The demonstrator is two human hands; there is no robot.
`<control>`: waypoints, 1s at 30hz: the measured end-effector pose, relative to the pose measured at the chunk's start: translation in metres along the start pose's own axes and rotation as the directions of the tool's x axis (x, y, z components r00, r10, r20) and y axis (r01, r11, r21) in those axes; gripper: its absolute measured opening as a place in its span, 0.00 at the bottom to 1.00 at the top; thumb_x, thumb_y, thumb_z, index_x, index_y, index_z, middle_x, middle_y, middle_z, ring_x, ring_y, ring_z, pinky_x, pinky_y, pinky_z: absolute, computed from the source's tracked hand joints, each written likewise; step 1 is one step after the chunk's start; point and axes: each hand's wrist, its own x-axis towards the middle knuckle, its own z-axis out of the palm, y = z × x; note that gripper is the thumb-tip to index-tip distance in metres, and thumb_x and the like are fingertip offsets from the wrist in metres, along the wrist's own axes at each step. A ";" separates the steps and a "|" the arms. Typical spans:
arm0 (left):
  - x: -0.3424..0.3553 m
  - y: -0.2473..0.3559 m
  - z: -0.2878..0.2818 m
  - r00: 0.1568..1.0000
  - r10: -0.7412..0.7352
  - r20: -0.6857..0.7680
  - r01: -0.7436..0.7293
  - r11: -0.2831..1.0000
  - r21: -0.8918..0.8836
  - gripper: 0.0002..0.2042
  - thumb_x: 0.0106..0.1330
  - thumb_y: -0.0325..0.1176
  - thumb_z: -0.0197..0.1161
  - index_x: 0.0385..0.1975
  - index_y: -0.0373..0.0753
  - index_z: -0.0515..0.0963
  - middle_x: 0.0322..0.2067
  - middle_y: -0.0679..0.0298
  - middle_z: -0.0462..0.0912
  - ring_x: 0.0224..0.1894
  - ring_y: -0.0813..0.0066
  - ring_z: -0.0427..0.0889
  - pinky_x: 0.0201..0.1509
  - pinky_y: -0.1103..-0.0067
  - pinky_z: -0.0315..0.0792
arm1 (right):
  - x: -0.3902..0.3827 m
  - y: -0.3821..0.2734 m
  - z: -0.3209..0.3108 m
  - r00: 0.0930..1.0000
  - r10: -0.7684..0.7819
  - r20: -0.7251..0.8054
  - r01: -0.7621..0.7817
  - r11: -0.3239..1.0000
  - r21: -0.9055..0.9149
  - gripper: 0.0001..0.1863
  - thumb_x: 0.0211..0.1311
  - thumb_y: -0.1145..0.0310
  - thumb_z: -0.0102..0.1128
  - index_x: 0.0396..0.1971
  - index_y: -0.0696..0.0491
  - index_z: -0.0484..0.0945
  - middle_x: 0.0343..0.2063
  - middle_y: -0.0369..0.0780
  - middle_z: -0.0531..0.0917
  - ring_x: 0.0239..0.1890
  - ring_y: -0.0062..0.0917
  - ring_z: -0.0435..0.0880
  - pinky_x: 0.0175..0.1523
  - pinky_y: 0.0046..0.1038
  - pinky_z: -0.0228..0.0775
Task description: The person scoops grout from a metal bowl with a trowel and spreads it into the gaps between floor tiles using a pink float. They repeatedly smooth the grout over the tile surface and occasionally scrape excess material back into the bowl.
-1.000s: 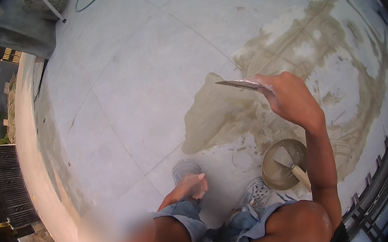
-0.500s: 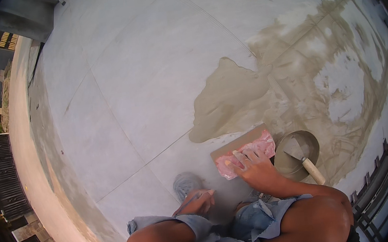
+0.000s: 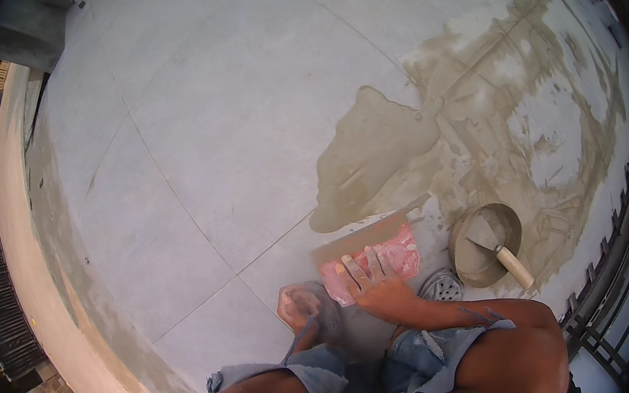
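My right hand (image 3: 379,290) lies over the pink back of a wide putty spreader (image 3: 398,253), fingers spread on it and gripping it. The spreader's grey blade edge faces away from me, just short of a wet patch of grey-brown cement slurry (image 3: 372,155) on the floor. Beside my left shoe, my left hand (image 3: 297,305) is loosely curled, and nothing shows in it. To the right of my right hand stands a round pan (image 3: 515,224) of slurry. A small trowel with a wooden handle (image 3: 515,267) rests in it, its handle over the rim.
Pale concrete floor (image 3: 191,133) with scored lines spreads ahead and left. Smeared slurry (image 3: 474,100) covers the right side, near a dark metal railing (image 3: 616,325). My shoes (image 3: 441,287) are close to the pan and spreader. A tan ledge (image 3: 37,282) runs along the left.
My right hand and the spreader have shifted left, away from the pan. My left hand has moved left and forward, beside the left shoe. The view has shifted slightly.
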 end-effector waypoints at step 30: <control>0.012 -0.016 -0.012 0.999 -0.033 0.001 0.033 0.999 -0.035 0.35 0.77 0.68 0.48 0.55 0.35 0.68 0.23 0.57 0.78 0.13 0.77 0.71 0.14 0.83 0.63 | 0.050 0.031 0.002 0.942 0.331 -0.049 -0.334 0.931 -0.147 0.34 0.56 0.67 0.65 0.63 0.67 0.75 0.63 0.58 0.79 0.53 0.60 0.85 0.55 0.53 0.81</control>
